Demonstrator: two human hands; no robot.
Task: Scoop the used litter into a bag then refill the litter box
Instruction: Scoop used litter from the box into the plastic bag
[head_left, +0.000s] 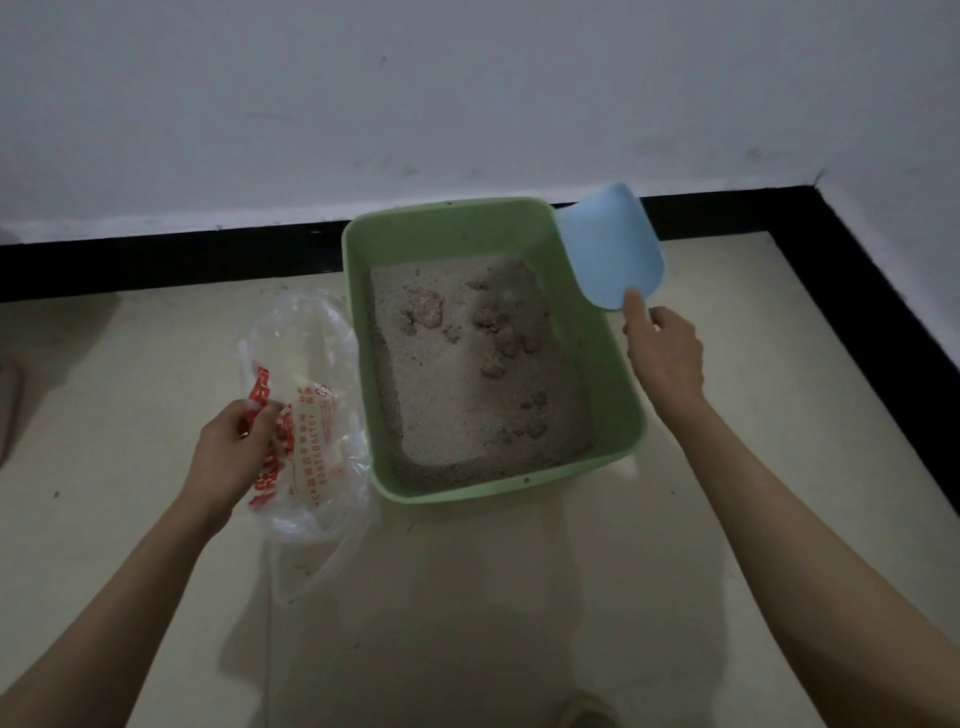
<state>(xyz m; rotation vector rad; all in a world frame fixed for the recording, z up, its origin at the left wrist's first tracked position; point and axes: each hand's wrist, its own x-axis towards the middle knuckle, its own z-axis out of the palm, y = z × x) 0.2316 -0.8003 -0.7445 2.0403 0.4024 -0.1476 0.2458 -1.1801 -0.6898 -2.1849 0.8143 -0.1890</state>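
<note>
A green litter box (358, 332) stands on the floor near the wall, holding pale litter with several brownish clumps (498, 332). A light blue scoop (608, 244) is lifted over the box's far right corner. My right hand (662, 348) grips its handle, with the index finger laid along the scoop's back. To the left of the box lies a clear plastic bag with red print (306, 405). My left hand (234, 447) pinches the bag's near left edge.
The beige floor (493, 597) is bounded by a black skirting strip (171, 260) along the white wall (467, 93) at the back and on the right. A dim object (10, 405) sits at the far left edge.
</note>
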